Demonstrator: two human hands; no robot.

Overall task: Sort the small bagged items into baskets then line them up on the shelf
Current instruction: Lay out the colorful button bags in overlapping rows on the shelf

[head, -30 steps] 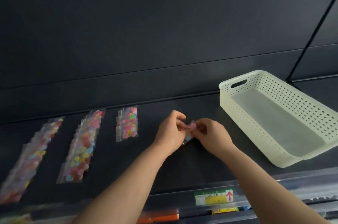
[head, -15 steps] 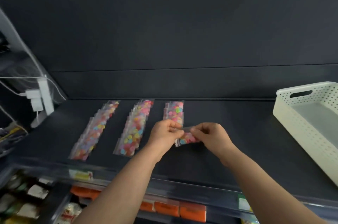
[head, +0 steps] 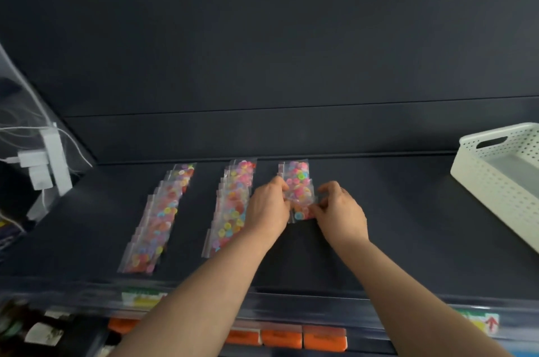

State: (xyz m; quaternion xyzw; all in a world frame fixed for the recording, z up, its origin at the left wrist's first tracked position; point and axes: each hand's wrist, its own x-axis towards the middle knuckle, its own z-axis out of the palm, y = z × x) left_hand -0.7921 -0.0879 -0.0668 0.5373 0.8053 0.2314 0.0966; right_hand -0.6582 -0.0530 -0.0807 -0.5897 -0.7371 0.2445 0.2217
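Shelf [head: 393,225]: open surface between the third bag row [head: 297,175] and the basket [head: 478,181], also along the front edge. Obstacles: left bag row [head: 160,219], middle bag row [head: 230,210], plugs [head: 43,161] at far left.

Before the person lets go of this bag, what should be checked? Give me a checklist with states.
1. Grip on the clear bag of coloured pieces by left hand and right hand: ok.
2. Bag in line with the third row: ok.
3. Bag lying flat on the shelf: cannot tell.
4. Bare shelf ahead of the row: ok.
5. More bags in the white basket: cannot tell, partly out of view.
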